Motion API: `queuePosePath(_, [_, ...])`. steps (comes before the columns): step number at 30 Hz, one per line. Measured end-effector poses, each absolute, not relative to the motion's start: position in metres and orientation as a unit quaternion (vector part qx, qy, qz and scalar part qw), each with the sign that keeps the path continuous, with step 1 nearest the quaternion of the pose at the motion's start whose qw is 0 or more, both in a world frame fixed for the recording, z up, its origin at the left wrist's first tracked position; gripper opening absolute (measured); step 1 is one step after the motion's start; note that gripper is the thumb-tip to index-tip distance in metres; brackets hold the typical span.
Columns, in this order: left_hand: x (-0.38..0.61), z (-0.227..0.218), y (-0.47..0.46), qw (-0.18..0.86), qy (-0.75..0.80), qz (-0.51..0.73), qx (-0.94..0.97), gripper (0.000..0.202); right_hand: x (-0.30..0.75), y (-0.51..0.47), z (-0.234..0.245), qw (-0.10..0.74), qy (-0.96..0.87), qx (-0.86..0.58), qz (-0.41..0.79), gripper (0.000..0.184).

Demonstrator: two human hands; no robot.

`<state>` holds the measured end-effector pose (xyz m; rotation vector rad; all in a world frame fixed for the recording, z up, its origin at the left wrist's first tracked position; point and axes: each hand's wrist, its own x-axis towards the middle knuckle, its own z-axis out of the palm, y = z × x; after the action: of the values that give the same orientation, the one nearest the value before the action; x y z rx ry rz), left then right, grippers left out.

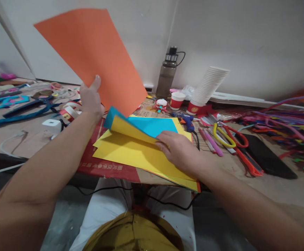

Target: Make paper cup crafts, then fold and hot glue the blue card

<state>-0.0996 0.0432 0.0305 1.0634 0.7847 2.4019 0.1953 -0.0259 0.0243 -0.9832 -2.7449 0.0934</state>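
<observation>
A sheet of orange paper is held up at the left, pinched by its lower left edge in my left hand, the thumb lying on its face. Below it, a blue sheet and several yellow sheets lie in a loose stack on a red and brown cardboard piece. My right hand grips the near edge of the blue sheet, whose left end curls upward. A little orange shows under the stack's lower right corner.
Behind stand a bottle, a paper cup and tilted stacked cups. Rightward lie a blue glue gun, scissors, a red cutter, a black phone-like slab and colourful pipe cleaners. A white plug sits left.
</observation>
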Motion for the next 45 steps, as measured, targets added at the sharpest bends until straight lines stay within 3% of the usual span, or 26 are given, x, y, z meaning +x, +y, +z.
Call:
queuePosePath(6, [-0.103,0.028,0.041,0.210,0.300,0.839,0.403,0.022,0.185,-0.047,0.016,0.083,-0.959,-0.263,0.069,0.022])
queuePosePath(11, [-0.101,0.029,0.040,0.223,0.298,0.832,0.411,0.023,0.184,-0.052,0.015,0.072,-0.962,-0.254,0.065,0.056])
queuePosePath(19, [-0.097,0.028,0.038,0.220,0.284,0.836,0.415,0.025,0.171,-0.070,0.010,0.020,-0.962,-0.270,-0.036,0.035])
queuePosePath(25, [-0.102,0.028,0.041,0.214,0.293,0.843,0.397,0.025,0.167,-0.060,0.027,0.013,-0.959,-0.284,0.002,0.022])
queuePosePath(31, [-0.108,0.026,0.046,0.191,0.313,0.846,0.387,0.028,0.177,-0.038,0.048,0.026,-0.944,-0.294,0.148,0.038])
queuePosePath(35, [-0.107,0.026,0.044,0.201,0.314,0.839,0.397,0.028,0.181,-0.034,0.044,0.039,-0.935,-0.275,0.221,0.038])
queuePosePath(41, [-0.100,0.028,0.041,0.201,0.310,0.846,0.384,0.025,0.184,-0.022,0.032,0.051,-0.916,-0.297,0.264,0.041])
queuePosePath(45, [-0.099,0.027,0.043,0.217,0.300,0.843,0.390,0.027,0.182,-0.023,0.026,0.094,-0.920,-0.313,0.217,0.041])
